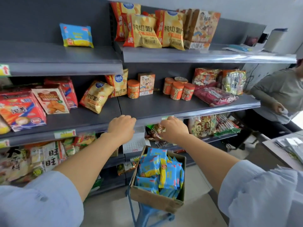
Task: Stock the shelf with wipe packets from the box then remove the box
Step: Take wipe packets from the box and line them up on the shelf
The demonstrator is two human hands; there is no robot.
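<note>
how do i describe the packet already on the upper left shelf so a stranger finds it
Look at the grey shelving, upper left shelf. A single packet stands there alone, left of the chip bags. It alone is blue and yellow; those are orange.

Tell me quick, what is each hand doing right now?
Left hand: fingers curled at the shelf edge; grip cannot be told.
Right hand: likewise curled there; cannot be told.
</note>
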